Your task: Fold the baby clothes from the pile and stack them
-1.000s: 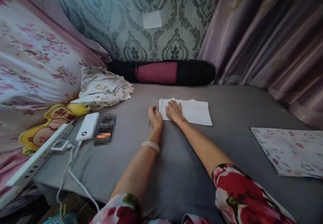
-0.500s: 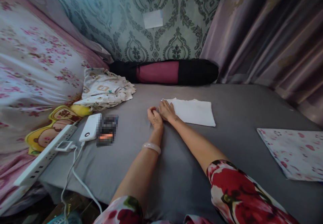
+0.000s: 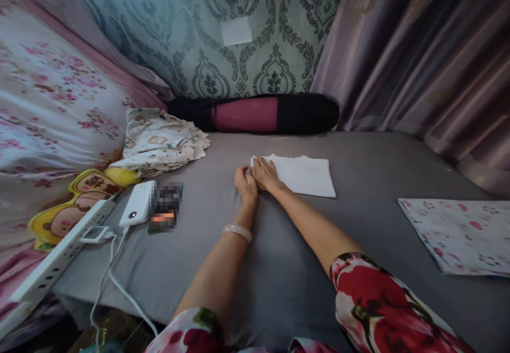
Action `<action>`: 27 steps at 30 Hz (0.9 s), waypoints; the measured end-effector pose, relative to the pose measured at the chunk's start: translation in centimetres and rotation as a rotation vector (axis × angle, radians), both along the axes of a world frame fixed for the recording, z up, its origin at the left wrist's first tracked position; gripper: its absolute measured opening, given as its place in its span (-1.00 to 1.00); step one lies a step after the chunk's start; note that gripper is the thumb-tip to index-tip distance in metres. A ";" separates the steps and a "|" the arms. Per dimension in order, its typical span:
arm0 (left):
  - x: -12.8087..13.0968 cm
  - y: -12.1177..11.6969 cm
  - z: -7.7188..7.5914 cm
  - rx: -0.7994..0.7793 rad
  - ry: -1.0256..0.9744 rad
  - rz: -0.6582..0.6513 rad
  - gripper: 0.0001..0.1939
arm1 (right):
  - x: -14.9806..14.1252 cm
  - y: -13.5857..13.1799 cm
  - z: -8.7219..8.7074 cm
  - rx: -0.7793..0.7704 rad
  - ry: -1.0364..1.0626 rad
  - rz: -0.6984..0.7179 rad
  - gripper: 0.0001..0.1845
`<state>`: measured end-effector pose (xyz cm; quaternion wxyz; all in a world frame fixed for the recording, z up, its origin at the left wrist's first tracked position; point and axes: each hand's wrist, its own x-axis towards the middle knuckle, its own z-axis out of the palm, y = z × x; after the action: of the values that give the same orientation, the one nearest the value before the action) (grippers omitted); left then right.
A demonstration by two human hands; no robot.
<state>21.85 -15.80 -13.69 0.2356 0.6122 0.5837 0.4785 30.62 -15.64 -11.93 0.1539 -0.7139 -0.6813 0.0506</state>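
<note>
A folded white cloth [image 3: 305,175] lies flat on the grey bed sheet in front of me. My right hand [image 3: 265,173] rests on its left end, palm down with the fingers stretched out. Close beside it, my left hand [image 3: 245,183] is closed, its curled fingers at the cloth's left edge; the fingertips are partly hidden, but they appear to grip that edge. A pale bangle [image 3: 238,231] circles my left wrist.
A black and maroon roll [image 3: 247,114] lies along the wall. To the left are crumpled printed fabric [image 3: 165,138], a power bank [image 3: 138,203], a blurred dark item [image 3: 165,207], a power strip [image 3: 64,249] and cables. Folded patterned fabric [image 3: 462,233] lies right.
My left hand has turned slightly and its fingers have closed in against the cloth's left edge. The right hand stays flat on the cloth. The whole view has shifted a little.
</note>
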 end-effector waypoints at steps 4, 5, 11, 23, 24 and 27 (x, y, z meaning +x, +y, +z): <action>0.6 -1.4 0.6 0.083 0.350 -0.136 -0.68 | 2.3 -1.4 0.4 0.048 -0.044 -0.066 -0.45; 0.8 -1.8 0.8 0.120 0.419 -0.185 -0.68 | 2.8 -1.8 0.4 0.051 -0.058 -0.086 -0.46; 1.4 -2.7 0.9 0.257 0.667 -0.367 -0.73 | 4.9 -2.9 -0.2 0.035 -0.127 -0.144 -0.47; 1.6 -2.3 0.2 0.259 0.702 -0.358 -0.77 | 5.5 -3.8 -0.4 0.035 -0.106 -0.156 -0.48; 1.6 -2.4 0.2 0.262 0.701 -0.359 -0.77 | 5.7 -4.0 -0.3 0.037 -0.104 -0.167 -0.49; 1.6 -2.4 0.3 0.264 0.692 -0.362 -0.76 | 6.6 -4.7 0.1 0.051 -0.109 -0.213 -0.49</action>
<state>23.45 -18.24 -13.43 0.0250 0.8550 0.4447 0.2659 37.21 -20.29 -11.87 0.1392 -0.7797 -0.6100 -0.0224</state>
